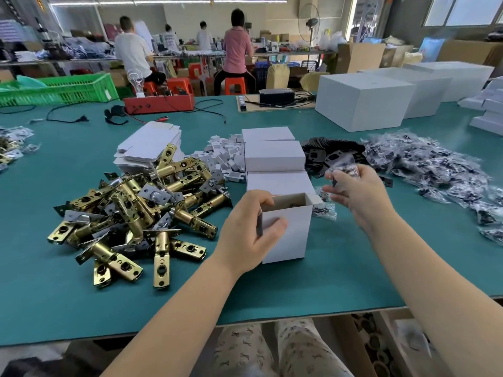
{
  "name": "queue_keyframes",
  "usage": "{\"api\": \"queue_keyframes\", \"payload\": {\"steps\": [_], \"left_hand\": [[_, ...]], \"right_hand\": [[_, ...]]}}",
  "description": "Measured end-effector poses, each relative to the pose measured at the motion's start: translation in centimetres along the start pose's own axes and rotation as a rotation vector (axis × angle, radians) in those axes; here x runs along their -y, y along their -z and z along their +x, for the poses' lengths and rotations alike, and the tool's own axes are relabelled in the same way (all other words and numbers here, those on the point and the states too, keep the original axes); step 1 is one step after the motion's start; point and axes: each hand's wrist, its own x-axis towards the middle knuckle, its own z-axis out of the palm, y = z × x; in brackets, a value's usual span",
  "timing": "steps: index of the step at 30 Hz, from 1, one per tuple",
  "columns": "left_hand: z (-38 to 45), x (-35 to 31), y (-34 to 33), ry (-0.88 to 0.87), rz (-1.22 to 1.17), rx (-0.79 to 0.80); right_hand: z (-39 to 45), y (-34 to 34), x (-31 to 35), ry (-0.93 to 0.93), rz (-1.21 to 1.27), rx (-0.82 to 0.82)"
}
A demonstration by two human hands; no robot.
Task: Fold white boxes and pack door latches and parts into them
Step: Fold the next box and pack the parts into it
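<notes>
The left hand (251, 227) grips the open white box (288, 229) upright on the counter (190, 303), fingers curled over its near rim. Thin card: light, crushable; hold at corners. Beyond, the right hand (356, 191) pinches a small parts bag (343, 165): light, limp, slippery.

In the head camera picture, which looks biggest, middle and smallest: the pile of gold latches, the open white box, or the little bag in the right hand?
1. Pile of gold latches
2. Open white box
3. Little bag, held by the right hand
</notes>
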Motion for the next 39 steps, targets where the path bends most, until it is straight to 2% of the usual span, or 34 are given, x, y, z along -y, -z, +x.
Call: {"api": "queue_keyframes", "payload": {"steps": [2,4,7,10,14,17,19,24,28,33,39], "left_hand": [[-0.3,-0.1,0.0,0.044,-0.060,0.011],[-0.5,-0.2,-0.1,0.077,-0.115,-0.004],[-0.6,-0.2,-0.1,0.107,-0.166,-0.015],[-0.8,-0.1,0.0,0.135,-0.206,-0.011],[-0.7,-0.2,0.1,0.201,-0.202,0.014],[-0.6,-0.2,0.2,0.199,-0.174,0.034],[-0.7,-0.1,0.4,0.193,-0.146,0.053],[-0.6,0.1,0.5,0.219,-0.107,0.068],[-0.6,0.3,0.4,0.190,-0.114,0.075],[-0.6,0.3,0.4,0.191,-0.132,0.079],[-0.7,0.3,0.4,0.225,-0.146,0.117]], "right_hand": [[-1.4,-0.7,1.7,0.112,0.038,0.083],[-3.1,-1.6,3.6,0.235,0.021,0.239],[-5.3,-3.3,5.5,0.408,-0.315,0.439],[-6.5,-4.6,6.3,0.531,-0.718,0.477],[-6.9,-5.0,7.5,0.499,-1.047,0.624],[-7.4,-5.8,7.9,0.539,-1.204,0.745],[-7.8,-6.5,7.4,0.594,-1.226,0.711],[-8.6,-7.0,5.9,0.771,-1.026,0.413],[-9.3,-6.6,4.7,0.852,-1.054,0.453],[-9.7,-6.0,3.6,0.819,-0.894,0.329],[-10.2,-5.6,2.9,0.880,-0.952,0.366]]}}
